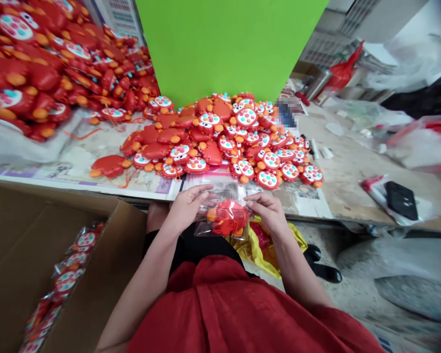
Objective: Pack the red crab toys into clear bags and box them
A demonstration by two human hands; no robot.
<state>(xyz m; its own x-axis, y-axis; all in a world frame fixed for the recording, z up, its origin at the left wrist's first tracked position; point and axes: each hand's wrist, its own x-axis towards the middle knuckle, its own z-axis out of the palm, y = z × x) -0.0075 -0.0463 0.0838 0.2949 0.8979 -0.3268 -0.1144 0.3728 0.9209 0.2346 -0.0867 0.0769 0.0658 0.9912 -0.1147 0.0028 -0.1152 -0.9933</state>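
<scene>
While both hands (186, 208) (268, 212) hold bagged crab (226, 218), table edge (95, 187) lies near.

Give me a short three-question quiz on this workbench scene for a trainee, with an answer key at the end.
1. What is inside the clear plastic bag held by the left hand and right hand?
2. True or false: bagged toys lie in the cardboard box on the person's left.
3. What colour is the upright panel behind the loose toys? A green, B yellow, C blue.

Key: 1 a red crab toy; 2 true; 3 A.
</scene>
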